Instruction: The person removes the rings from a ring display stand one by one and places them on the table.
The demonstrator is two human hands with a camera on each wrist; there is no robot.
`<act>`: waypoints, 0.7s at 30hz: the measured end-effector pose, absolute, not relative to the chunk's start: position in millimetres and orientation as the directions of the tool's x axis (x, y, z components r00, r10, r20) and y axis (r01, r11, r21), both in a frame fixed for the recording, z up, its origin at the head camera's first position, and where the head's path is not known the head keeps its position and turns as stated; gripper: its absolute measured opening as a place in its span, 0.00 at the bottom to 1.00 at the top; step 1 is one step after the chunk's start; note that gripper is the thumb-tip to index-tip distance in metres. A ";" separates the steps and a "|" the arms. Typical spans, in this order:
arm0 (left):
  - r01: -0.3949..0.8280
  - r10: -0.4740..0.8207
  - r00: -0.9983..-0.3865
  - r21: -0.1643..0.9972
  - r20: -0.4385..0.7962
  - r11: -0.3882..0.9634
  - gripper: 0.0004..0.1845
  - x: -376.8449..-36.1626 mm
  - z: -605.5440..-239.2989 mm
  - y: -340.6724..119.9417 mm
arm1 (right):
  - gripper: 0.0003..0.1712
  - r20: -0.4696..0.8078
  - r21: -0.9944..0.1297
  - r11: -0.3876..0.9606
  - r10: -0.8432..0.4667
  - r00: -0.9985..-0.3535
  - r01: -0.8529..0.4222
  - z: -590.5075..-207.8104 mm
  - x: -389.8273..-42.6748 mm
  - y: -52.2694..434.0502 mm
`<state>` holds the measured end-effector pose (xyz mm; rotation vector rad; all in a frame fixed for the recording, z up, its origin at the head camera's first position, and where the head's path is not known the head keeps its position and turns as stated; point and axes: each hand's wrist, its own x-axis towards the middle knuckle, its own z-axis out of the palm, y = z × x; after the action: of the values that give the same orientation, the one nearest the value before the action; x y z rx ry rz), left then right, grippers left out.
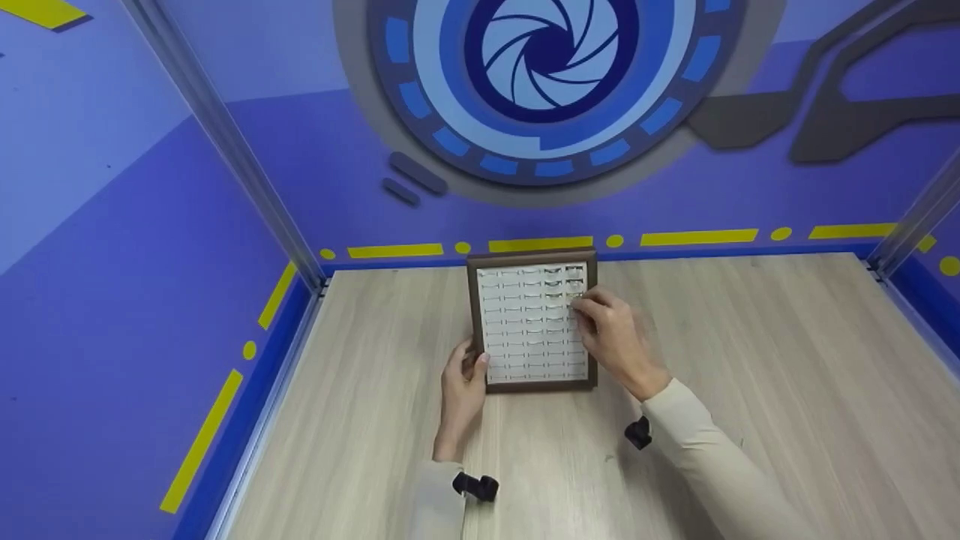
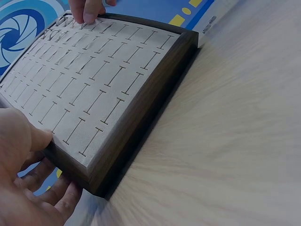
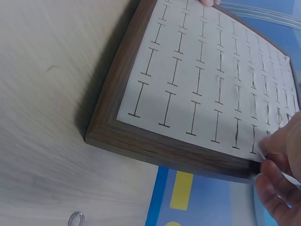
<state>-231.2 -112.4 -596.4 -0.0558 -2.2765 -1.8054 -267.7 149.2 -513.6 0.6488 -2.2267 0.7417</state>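
The left hand (image 1: 463, 379) grips the near left corner of the ring tray (image 1: 533, 384), thumb on the grey slotted pad and fingers curled under the wooden frame, steadying it on the surface (image 1: 750, 360). The tray's long axis runs away from the person. The right hand (image 1: 611, 334) is nearer the far right slots, its grip pinching something small I cannot make out.

Even bright light, soft shadows; wrist views blurred at near edges.
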 end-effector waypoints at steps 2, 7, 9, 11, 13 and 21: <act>0.181 -0.116 -0.970 0.955 0.213 0.237 0.21 -231.1 -596.7 -112.7 | 0.07 0.755 -0.304 0.706 -0.231 -0.614 -0.639 -515.0 -269.6 147.8; 0.199 -0.106 -0.967 0.948 0.231 0.246 0.21 -230.6 -597.1 -112.8 | 0.07 0.775 -0.280 0.714 -0.226 -0.590 -0.641 -518.2 -272.5 146.5; 0.209 -0.101 -0.966 0.946 0.240 0.248 0.21 -230.5 -597.3 -112.4 | 0.08 0.772 -0.284 0.714 -0.226 -0.594 -0.641 -518.8 -272.8 146.9; 0.212 -0.098 -0.965 0.945 0.242 0.250 0.21 -230.5 -597.5 -112.0 | 0.08 0.768 -0.285 0.715 -0.228 -0.598 -0.638 -519.0 -272.7 147.3; 0.201 -0.098 -0.968 0.948 0.231 0.245 0.22 -229.9 -596.9 -111.8 | 0.09 0.768 -0.285 0.713 -0.230 -0.598 -0.640 -519.1 -272.6 147.5; 0.178 -0.107 -0.972 0.954 0.208 0.240 0.22 -229.7 -597.1 -112.6 | 0.10 0.784 -0.271 0.704 -0.234 -0.575 -0.657 -518.8 -270.8 147.2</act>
<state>-229.7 -112.6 -597.1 -0.0665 -2.2817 -1.8050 -270.8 147.2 -518.8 0.6761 -2.1524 0.7150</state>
